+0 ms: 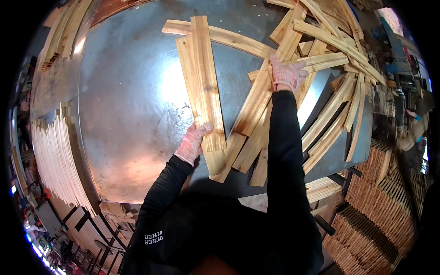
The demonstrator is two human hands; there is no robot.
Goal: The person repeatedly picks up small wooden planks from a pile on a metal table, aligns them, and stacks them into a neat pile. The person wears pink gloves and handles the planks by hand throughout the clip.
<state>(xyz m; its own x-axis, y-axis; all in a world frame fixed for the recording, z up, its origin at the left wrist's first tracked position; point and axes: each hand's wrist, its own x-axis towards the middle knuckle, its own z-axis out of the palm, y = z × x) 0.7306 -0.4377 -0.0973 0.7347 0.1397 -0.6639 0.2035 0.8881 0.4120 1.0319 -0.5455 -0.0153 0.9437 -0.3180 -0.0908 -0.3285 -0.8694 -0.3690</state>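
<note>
My left hand, in a pinkish knitted glove, grips the near part of a wooden board from its left side, with the fingers partly hidden. A second board lies beneath it, overlapping at a slight angle. To the right, my right hand, gloved alike, rests with its fingers spread on a long slanting board in a loose heap. Another board runs crosswise behind, passing under the far ends of the left pair.
Boards lie crisscrossed on the metal table at the far right. White strips are lined up beyond its left edge. Stacked wooden pieces stand at the near right, and long planks at the far left.
</note>
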